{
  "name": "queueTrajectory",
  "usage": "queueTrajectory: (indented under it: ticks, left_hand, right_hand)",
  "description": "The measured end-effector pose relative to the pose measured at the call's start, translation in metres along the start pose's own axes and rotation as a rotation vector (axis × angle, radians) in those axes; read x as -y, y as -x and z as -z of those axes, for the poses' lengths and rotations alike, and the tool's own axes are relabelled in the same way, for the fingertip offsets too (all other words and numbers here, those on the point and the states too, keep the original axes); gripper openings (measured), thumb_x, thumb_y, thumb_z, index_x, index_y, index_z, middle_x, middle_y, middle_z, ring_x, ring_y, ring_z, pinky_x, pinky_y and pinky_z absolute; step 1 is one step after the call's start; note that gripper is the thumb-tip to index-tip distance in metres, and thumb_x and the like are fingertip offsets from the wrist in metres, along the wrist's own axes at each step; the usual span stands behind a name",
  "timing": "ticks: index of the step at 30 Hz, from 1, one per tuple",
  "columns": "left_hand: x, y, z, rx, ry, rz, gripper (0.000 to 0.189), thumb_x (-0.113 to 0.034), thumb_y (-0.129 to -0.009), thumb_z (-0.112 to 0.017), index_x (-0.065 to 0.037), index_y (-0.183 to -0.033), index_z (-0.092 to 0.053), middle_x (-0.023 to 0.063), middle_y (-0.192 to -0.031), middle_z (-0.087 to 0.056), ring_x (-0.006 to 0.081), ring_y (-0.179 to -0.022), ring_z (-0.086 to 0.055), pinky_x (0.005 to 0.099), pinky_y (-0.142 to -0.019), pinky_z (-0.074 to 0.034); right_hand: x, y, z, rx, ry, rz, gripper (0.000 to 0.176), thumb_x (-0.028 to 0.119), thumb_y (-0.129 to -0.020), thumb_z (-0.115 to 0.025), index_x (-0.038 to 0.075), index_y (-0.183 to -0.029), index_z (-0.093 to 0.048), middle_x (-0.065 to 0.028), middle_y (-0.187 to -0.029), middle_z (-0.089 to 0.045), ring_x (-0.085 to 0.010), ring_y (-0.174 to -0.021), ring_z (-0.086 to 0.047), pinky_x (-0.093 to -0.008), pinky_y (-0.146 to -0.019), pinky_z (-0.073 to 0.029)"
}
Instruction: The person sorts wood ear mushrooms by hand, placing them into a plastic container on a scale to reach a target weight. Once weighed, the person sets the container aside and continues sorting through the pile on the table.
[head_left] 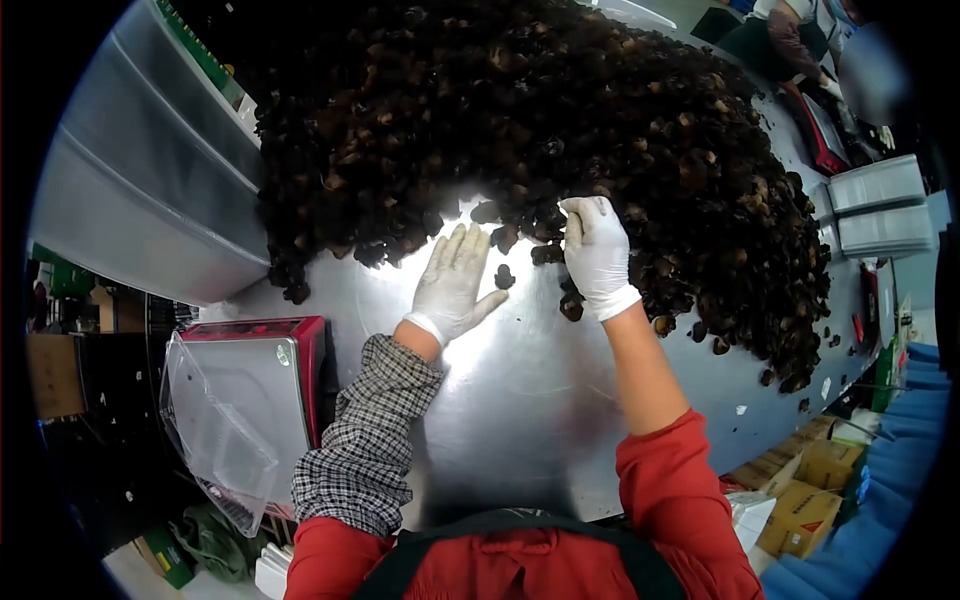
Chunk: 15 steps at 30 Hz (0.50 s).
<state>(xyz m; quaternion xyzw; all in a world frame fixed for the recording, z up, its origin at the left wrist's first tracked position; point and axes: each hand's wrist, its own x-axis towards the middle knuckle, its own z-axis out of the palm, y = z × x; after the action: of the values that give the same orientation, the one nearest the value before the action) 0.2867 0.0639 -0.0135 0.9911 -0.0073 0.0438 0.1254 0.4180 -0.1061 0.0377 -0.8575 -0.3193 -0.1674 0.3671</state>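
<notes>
A large heap of dark brown pieces (480,110), which look like dried mushrooms, covers the far part of the metal table (510,400). My left hand (452,283), in a white glove, lies flat on the table at the heap's near edge, fingers stretched out and thumb apart. Just right of its thumb is one loose dark piece (505,277). My right hand (597,250), also gloved, is at the heap's edge with its fingers curled and pinched together. Whatever its fingertips hold, if anything, is too small to make out.
A red scale (245,375) with a clear plastic tray (215,430) stands left. Grey bins (150,170) rise behind it. Far right are another red scale (822,135), white containers (880,205) and a person's arm (800,50). Cardboard boxes (800,515) sit below the table's right edge.
</notes>
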Motion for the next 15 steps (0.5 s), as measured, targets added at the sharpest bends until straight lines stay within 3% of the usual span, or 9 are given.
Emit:
queueTrajectory:
  ticks: [1,4,7,10,12,14,15]
  left_hand:
    - [-0.003,-0.003,-0.004,0.032,-0.06,0.002,0.084,-0.055,-0.089,-0.051,0.004,-0.144,-0.026,0.0223,-0.149,-0.028,0.0345,-0.142,-0.019,0.0427,-0.117,-0.015]
    - [-0.001,-0.003,-0.004,0.031,-0.034,0.013,0.088,-0.059,-0.087,-0.051,0.004,-0.144,-0.027,0.0219,-0.149,-0.028,0.0344,-0.142,-0.019,0.0425,-0.117,-0.015]
    - [0.002,-0.001,-0.007,-0.019,-0.036,-0.015,0.093,-0.064,-0.084,-0.053,0.004,-0.142,-0.031,0.0227,-0.147,-0.032,0.0353,-0.141,-0.022,0.0437,-0.116,-0.019]
    - [-0.001,0.001,-0.004,0.006,0.008,-0.014,0.093,-0.065,-0.083,-0.053,0.006,-0.141,-0.032,0.0244,-0.146,-0.032,0.037,-0.14,-0.024,0.044,-0.116,-0.02]
    - [-0.01,0.013,0.0,0.051,0.056,0.008,0.093,-0.064,-0.084,-0.052,0.006,-0.14,-0.032,0.025,-0.146,-0.031,0.0378,-0.139,-0.025,0.0438,-0.116,-0.02]
    - [-0.023,0.032,-0.008,0.015,0.069,-0.024,0.089,-0.06,-0.085,-0.055,0.006,-0.139,-0.033,0.0256,-0.144,-0.033,0.0388,-0.137,-0.028,0.0454,-0.115,-0.023]
    - [-0.031,0.042,-0.008,0.011,0.124,-0.044,0.087,-0.058,-0.084,-0.056,0.007,-0.139,-0.034,0.0249,-0.144,-0.033,0.0381,-0.137,-0.028,0.0441,-0.115,-0.023]
  right_hand:
    - [0.004,0.001,0.001,-0.025,-0.03,0.125,0.016,-0.006,-0.08,-0.055,0.003,-0.091,-0.063,-0.0135,-0.087,-0.061,-0.031,-0.076,-0.061,-0.037,-0.067,-0.052]
    - [0.021,0.032,-0.015,0.337,-0.065,0.383,0.023,-0.002,-0.076,-0.058,0.005,-0.097,-0.063,-0.012,-0.088,-0.061,-0.0295,-0.078,-0.061,-0.0389,-0.069,-0.051]
    - [0.018,0.049,-0.029,0.518,0.056,0.371,0.019,0.008,-0.075,-0.061,0.006,-0.094,-0.062,-0.009,-0.087,-0.057,-0.0255,-0.084,-0.059,-0.0362,-0.073,-0.048]
    - [0.012,0.036,-0.022,0.516,0.13,0.383,0.019,0.008,-0.075,-0.061,0.007,-0.094,-0.062,-0.0095,-0.089,-0.058,-0.0259,-0.084,-0.059,-0.0375,-0.074,-0.049]
    - [0.006,0.014,-0.007,0.319,0.055,0.125,0.019,0.001,-0.074,-0.062,0.004,-0.093,-0.065,-0.0129,-0.092,-0.062,-0.0296,-0.087,-0.061,-0.0401,-0.078,-0.051]
    - [0.011,-0.01,0.001,-0.111,0.156,0.135,0.022,0.0,-0.074,-0.062,0.005,-0.095,-0.066,-0.0149,-0.098,-0.065,-0.0318,-0.089,-0.063,-0.0406,-0.077,-0.052]
    - [0.012,-0.009,-0.001,-0.025,0.072,0.199,0.026,-0.001,-0.074,-0.062,0.005,-0.099,-0.066,-0.0149,-0.103,-0.064,-0.0323,-0.091,-0.063,-0.0409,-0.079,-0.052]
